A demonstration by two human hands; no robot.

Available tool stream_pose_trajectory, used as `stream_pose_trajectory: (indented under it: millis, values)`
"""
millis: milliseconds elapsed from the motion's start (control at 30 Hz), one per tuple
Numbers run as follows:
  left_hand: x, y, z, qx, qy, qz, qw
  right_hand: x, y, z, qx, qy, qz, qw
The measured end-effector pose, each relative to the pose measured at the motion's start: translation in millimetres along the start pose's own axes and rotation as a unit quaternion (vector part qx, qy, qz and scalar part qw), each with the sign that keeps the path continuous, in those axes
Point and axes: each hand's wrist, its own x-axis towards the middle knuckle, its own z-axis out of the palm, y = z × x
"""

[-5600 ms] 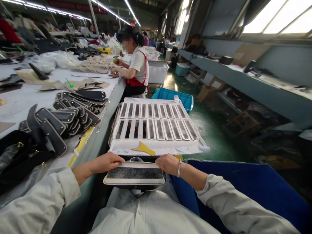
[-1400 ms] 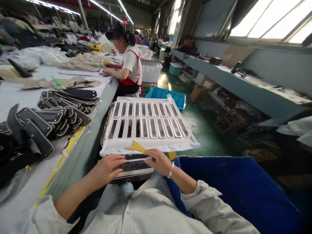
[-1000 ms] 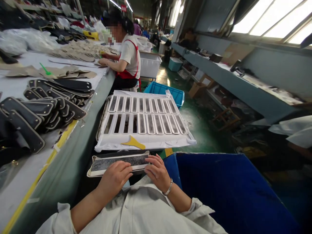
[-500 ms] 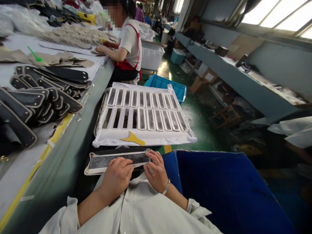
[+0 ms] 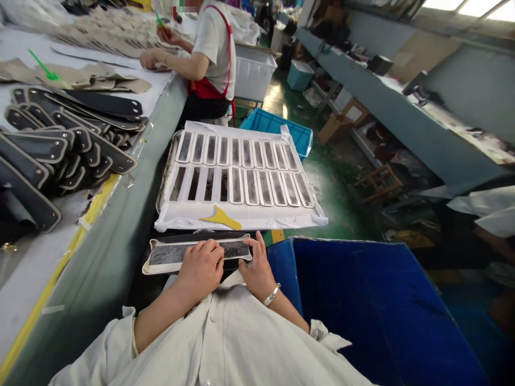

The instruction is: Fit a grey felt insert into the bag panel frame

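Note:
A long flat strip [image 5: 169,253] with a pale border and a speckled dark grey middle lies crosswise in front of my body, over a dark surface. My left hand [image 5: 204,264] is closed on its middle, the fingers pressed together on top. At the right end of the strip, my right hand [image 5: 257,267] grips the corner between thumb and index finger, with another finger raised. Just beyond is a white-covered board [image 5: 277,219] with two rows of similar pale-edged pieces [image 5: 263,187]. A yellow scraper [image 5: 221,217] rests on the board's near edge.
Left, a long table [image 5: 161,115] carries piles of dark riveted pieces [image 5: 76,145] and beige pieces [image 5: 116,40]. A co-worker [image 5: 213,53] in a red apron sits there. A deep blue bin [image 5: 362,300] stands at my right, a light blue crate [image 5: 281,131] behind the board.
The view has tilted slightly downward, so my hands and the strip appear higher. My right hand's fingers have shifted at the strip's end, one now raised. The co-worker's hands have moved apart.

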Motion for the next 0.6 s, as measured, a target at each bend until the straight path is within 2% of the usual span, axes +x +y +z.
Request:
stream_pose_trajectory:
  millis: [100, 200, 267, 333, 500, 600]
  values:
    - [0.5, 2.0, -0.3, -0.007, -0.011, -0.004, 1.000, -10.6, -3.0, -2.5, -0.097, 0.042, -0.091, 0.990]
    - [-3.6, 1.9, -1.8, -0.023, -0.006, -0.003, 1.000, -22.3, -3.0, -5.9, -0.202, 0.060, -0.219, 0.953]
    - [-11.5, -7.2, -6.3, -0.036, 0.006, 0.006, 0.999, -26.9, -2.0, -8.2, -0.234, 0.058, -0.274, 0.931]
    - [-24.9, -27.3, -14.6, -0.043, 0.022, 0.017, 0.999, -28.3, -1.4, -9.9, -0.243, 0.057, -0.300, 0.921]
    - [-69.2, -98.8, -38.5, -0.073, 0.049, -0.007, 0.996, -24.6, -1.6, -11.1, -0.231, 0.045, -0.317, 0.919]
    - [-82.9, -122.0, -40.8, -0.128, 0.055, -0.012, 0.990, -22.3, -1.5, -11.5, -0.247, 0.040, -0.326, 0.912]
